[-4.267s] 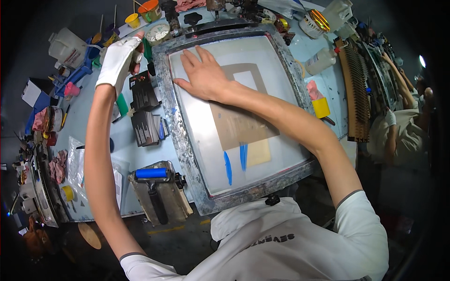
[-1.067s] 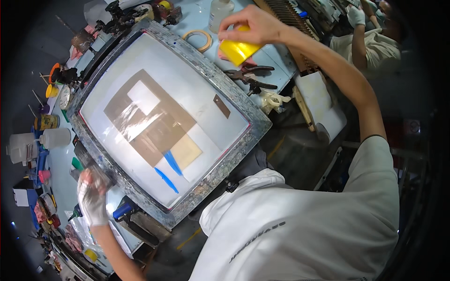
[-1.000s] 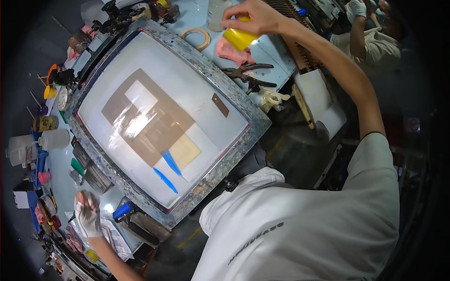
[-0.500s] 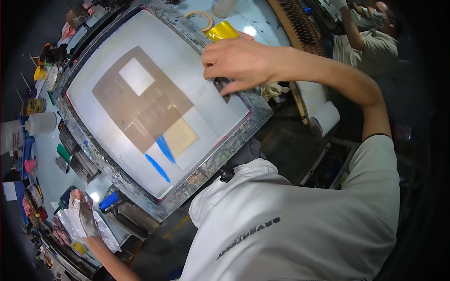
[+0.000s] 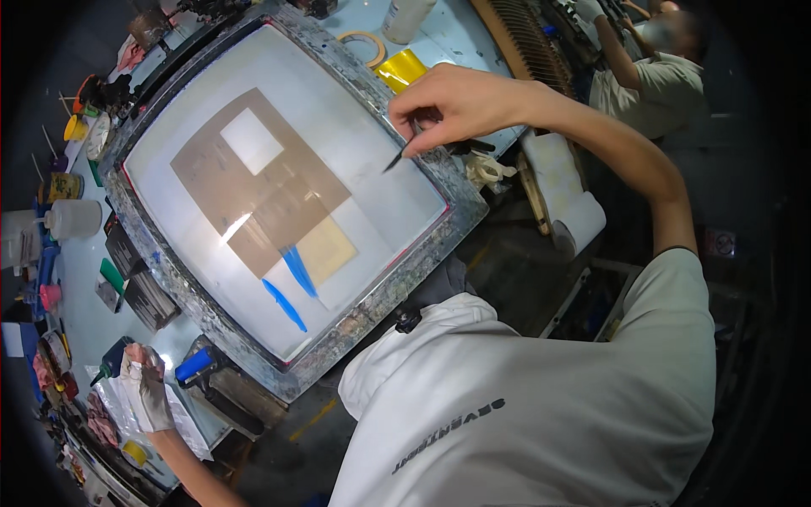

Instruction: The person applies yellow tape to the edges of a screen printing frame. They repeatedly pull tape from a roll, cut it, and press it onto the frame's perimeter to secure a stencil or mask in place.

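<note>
A screen-printing frame with a paint-stained grey border lies before me. Its pale mesh carries a brown rectangular area with a white square, a cream patch and two blue strips. Over the frame's right side, my right hand is closed on a thin, dark flat blade, its tip pointing down toward the mesh. At lower left, my left hand, in a white glove with bare fingertips, is curled beside a dark green bottle. What it holds is hidden.
A blue roller lies near the frame's lower left corner. Tape, a yellow roll and a white bottle stand beyond it. Tubs and a white jug line the left. A co-worker is at upper right.
My right hand has lifted and shifted slightly right, turning the blade from flat-facing to edge-on. My left hand has barely moved. A bright reflection now shows on the brown area.
</note>
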Tool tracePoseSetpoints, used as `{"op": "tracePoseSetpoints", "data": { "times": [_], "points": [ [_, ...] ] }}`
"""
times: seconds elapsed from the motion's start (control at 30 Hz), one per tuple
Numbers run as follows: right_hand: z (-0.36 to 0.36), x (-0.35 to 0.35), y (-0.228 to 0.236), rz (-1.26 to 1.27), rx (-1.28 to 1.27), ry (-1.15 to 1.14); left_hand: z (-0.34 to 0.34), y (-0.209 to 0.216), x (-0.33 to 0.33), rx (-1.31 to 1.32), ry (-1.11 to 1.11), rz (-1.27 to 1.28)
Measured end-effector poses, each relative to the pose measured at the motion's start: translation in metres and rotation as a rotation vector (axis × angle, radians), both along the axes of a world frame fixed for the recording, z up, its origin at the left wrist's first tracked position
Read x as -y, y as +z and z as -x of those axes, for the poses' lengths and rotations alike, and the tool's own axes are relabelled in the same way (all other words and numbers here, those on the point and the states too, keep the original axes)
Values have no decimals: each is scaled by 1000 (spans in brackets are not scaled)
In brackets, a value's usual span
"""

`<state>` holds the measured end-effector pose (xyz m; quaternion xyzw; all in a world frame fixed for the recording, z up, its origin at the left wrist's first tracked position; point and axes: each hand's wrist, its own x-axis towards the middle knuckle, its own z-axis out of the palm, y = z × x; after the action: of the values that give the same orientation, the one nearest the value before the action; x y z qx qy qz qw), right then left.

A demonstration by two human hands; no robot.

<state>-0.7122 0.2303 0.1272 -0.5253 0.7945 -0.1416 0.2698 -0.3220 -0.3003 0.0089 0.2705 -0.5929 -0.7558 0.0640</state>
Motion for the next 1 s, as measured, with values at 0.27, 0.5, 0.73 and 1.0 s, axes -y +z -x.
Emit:
{"op": "tracePoseSetpoints", "data": {
  "times": [0.27,0.5,0.73,1.0],
  "points": [
    [-17,-51,-44,246,-308,-49,-2,-4,3,-49,-79,11],
    [-22,-54,-40,234,-295,-240,-3,6,0,82,11,121],
    [-23,-30,-36,134,-224,-183,-7,5,2,7,-5,82],
    [26,15,-20,101,14,-413,-1,16,-12,63,85,109]
  ]
}}
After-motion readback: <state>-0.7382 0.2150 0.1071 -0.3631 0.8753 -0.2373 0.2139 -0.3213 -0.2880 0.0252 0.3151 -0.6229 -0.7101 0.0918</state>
